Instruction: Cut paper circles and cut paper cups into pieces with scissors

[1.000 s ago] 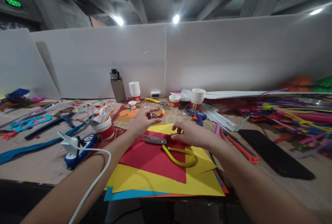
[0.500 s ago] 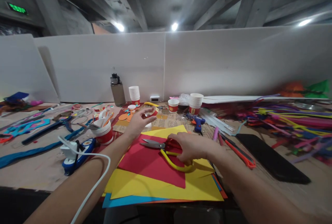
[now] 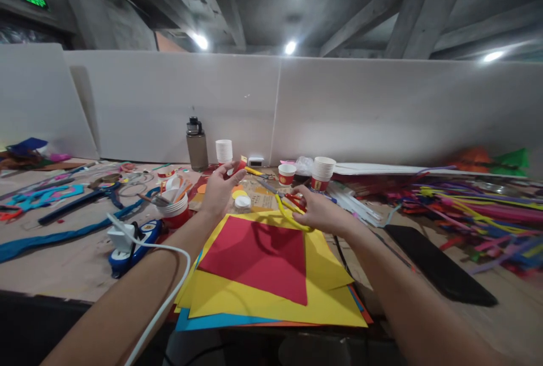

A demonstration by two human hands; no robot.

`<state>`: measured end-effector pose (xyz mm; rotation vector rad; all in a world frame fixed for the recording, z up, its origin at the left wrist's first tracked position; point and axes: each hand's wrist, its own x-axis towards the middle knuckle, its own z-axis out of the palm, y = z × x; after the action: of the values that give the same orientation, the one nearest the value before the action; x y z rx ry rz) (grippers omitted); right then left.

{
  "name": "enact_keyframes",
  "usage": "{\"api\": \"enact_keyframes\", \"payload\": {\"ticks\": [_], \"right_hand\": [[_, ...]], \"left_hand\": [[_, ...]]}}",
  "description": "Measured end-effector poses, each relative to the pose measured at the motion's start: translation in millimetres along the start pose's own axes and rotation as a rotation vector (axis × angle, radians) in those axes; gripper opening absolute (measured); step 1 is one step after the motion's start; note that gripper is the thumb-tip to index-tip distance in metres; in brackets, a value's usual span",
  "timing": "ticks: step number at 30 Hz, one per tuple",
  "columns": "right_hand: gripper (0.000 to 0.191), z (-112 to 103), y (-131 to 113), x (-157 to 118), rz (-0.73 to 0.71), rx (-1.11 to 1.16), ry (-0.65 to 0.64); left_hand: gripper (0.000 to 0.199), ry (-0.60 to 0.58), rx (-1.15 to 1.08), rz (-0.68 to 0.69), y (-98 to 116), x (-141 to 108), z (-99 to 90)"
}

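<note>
My left hand (image 3: 218, 192) is raised beyond the paper stack, its thumb and fingers closed on a small red paper-cup piece (image 3: 241, 166) with a yellowish edge. The fingers partly cover that piece. My right hand (image 3: 317, 207) grips scissors (image 3: 280, 205) with yellow and red handles. Their blades point up and left, a short way from the left hand. Below both hands lies a red paper sheet (image 3: 258, 258) on yellow sheets (image 3: 331, 298), with blue and orange edges showing underneath. A white round lid-like piece (image 3: 242, 202) sits just past the papers.
Stacked paper cups (image 3: 323, 171) and a single cup (image 3: 287, 173) stand at the back, with a bottle (image 3: 197, 148) farther left. A cup of tools (image 3: 173, 213) and a power strip (image 3: 133, 250) are left. A black phone-like slab (image 3: 441, 264) and colourful pipe cleaners (image 3: 470, 202) lie right.
My right hand has lifted the scissors off the red sheet, away from me. My left hand has moved slightly up with the red piece. The view has shifted a little.
</note>
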<state>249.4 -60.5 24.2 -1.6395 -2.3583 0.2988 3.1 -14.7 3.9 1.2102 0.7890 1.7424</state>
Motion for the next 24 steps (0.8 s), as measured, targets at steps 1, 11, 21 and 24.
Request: {"api": "enact_keyframes", "payload": {"ticks": [1, 11, 21, 24], "right_hand": [[0.051, 1.2, 0.9, 8.6, 0.038, -0.030, 0.030], [0.061, 34.0, 9.0, 99.2, 0.168, -0.206, -0.015], [0.053, 58.5, 4.2, 130.8, 0.146, -0.201, -0.014], [0.049, 54.3, 1.4, 132.3, 0.137, -0.156, 0.026]], "left_hand": [[0.050, -0.008, -0.008, -0.003, 1.3, -0.6, 0.8], [0.051, -0.016, -0.042, -0.065, 3.3, -0.1, 1.7], [0.045, -0.054, 0.019, -0.093, -3.7, -0.7, 2.3], [0.044, -0.104, 0.077, -0.088, -11.2, -2.0, 1.6]]}}
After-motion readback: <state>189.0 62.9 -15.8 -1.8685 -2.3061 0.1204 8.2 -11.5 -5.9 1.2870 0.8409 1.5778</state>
